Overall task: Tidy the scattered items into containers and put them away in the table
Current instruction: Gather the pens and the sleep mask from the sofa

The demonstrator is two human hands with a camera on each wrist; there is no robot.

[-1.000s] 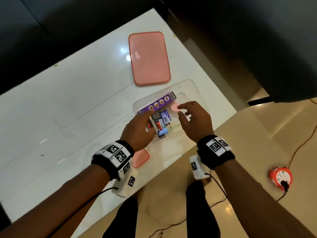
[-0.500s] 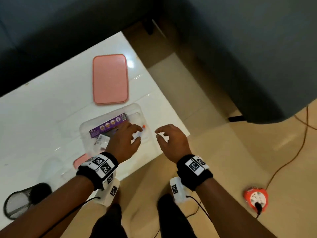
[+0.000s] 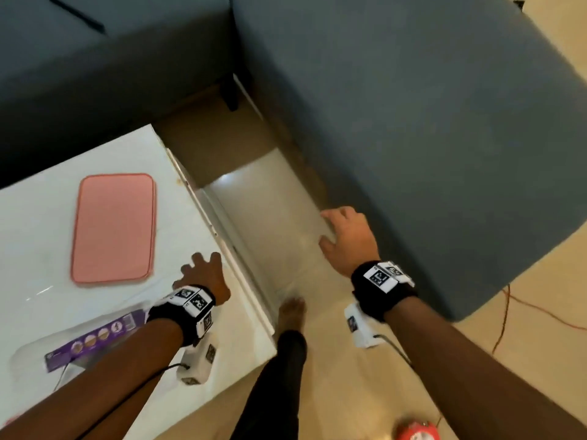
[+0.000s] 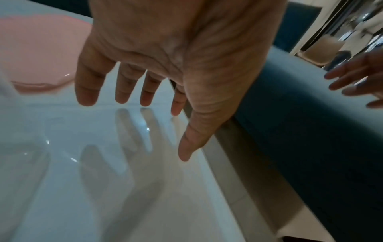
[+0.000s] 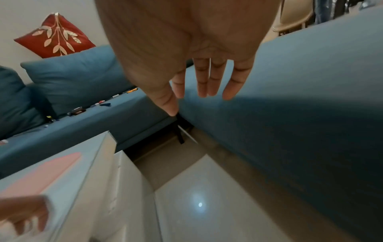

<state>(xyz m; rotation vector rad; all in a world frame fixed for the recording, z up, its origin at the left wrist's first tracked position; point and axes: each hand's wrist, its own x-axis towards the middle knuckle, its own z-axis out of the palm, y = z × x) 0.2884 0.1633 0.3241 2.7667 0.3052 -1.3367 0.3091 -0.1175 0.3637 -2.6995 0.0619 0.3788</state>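
Observation:
My left hand (image 3: 203, 271) hovers open just above the white table (image 3: 38, 236) near its right edge, fingers spread (image 4: 128, 91) and holding nothing. My right hand (image 3: 346, 239) hangs open over the floor between the table and the blue sofa, fingers straight (image 5: 207, 81), empty. The clear container (image 3: 28, 347) with the purple box (image 3: 92, 339) in it sits at the table's near left, partly behind my left forearm. A large pink lid (image 3: 114, 228) lies flat on the table beyond my left hand.
A blue sofa (image 3: 413, 122) stands close on the right and behind the table. Several small items (image 5: 89, 108) lie scattered on the sofa seat. An orange cable reel (image 3: 416, 431) sits on the floor at the bottom right. My leg and foot (image 3: 290, 315) stand beside the table's edge.
Both hands left the clear container. The left hand moved forward over the bare table; the right hand swung out right, over the floor toward the sofa. My view turned right.

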